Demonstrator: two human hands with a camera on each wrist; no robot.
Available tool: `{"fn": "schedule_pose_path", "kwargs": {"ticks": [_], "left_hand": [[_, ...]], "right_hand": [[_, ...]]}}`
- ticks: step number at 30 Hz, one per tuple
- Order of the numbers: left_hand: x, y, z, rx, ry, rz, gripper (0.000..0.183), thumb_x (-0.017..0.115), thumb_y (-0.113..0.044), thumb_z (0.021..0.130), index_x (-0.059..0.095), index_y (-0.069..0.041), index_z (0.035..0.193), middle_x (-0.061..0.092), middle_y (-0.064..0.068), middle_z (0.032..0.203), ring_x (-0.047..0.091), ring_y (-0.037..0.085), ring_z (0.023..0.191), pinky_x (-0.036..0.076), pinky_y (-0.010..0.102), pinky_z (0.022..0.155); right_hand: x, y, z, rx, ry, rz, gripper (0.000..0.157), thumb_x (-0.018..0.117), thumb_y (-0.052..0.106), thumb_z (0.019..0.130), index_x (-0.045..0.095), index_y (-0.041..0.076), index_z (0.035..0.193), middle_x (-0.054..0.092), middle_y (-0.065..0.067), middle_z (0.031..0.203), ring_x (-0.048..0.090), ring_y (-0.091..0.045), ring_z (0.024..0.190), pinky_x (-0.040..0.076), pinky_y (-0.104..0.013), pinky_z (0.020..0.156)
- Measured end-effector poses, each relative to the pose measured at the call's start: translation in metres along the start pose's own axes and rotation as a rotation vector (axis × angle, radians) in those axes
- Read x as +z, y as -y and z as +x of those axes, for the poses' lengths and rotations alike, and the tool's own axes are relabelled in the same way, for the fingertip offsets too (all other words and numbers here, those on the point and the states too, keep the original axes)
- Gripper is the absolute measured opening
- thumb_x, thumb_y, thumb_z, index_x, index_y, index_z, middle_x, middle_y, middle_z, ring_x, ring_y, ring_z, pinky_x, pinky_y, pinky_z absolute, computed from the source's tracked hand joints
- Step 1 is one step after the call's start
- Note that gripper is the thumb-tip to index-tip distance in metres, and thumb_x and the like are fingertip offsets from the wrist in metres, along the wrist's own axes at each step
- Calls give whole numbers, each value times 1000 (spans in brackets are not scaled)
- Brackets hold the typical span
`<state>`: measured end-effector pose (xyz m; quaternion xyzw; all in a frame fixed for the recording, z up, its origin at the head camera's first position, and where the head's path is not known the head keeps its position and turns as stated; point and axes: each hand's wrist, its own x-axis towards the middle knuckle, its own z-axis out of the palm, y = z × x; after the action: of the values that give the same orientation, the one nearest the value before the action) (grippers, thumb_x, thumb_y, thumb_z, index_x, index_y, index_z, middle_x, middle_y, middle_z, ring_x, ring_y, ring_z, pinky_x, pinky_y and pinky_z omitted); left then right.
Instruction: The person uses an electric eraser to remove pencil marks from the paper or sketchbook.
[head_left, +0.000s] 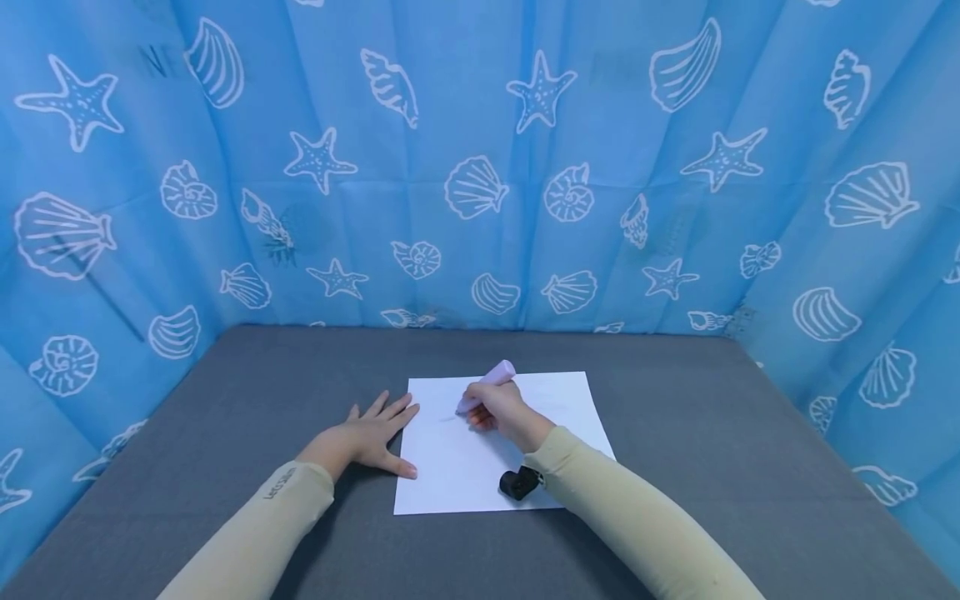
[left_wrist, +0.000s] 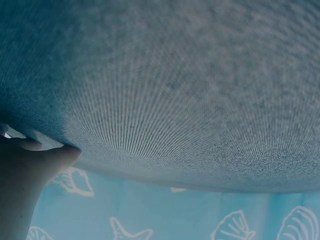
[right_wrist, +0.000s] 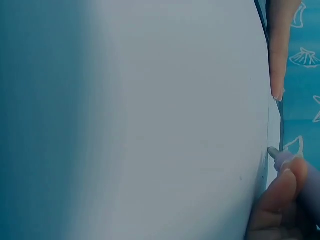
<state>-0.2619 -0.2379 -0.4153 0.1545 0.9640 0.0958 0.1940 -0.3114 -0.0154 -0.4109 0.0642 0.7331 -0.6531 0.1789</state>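
A white sheet of paper (head_left: pixel 450 483) lies on the grey table. My right hand (head_left: pixel 506 410) grips a thick lavender pen (head_left: pixel 499 372) over the upper part of the sheet. The pen slants, its tip down at the paper beside a faint short mark. In the right wrist view, the thumb and fingers pinch the pen (right_wrist: pixel 284 158) near its grey tip. With fingers spread, my left hand (head_left: pixel 366 437) lies across the sheet's left edge, its fingertips and thumb tip on the paper. The left wrist view shows part of that hand (left_wrist: pixel 30 165) at the lower left.
The table (head_left: pixel 697 417) has a grey cloth surface. Blue curtains (head_left: pixel 480 250) with white shells and starfish hang behind and along both sides. A black wrist camera (head_left: pixel 517 483) sits under the right forearm, over the lower part of the paper.
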Motion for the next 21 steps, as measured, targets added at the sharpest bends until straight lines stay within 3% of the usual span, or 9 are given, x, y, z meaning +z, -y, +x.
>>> {"fn": "schedule_pose_path", "kwargs": {"ticks": [21], "left_hand": [[-2,-4,-4,-10,6,8,110,68,-70,75,17,-17,157,7,7,163,-1,40,147,3,70,108]], "right_hand": [[2,3,-3,14,32,-58,22,67,12,85,57,-3,98,55,-8,63,51,-12,47,45,-21,46]]}}
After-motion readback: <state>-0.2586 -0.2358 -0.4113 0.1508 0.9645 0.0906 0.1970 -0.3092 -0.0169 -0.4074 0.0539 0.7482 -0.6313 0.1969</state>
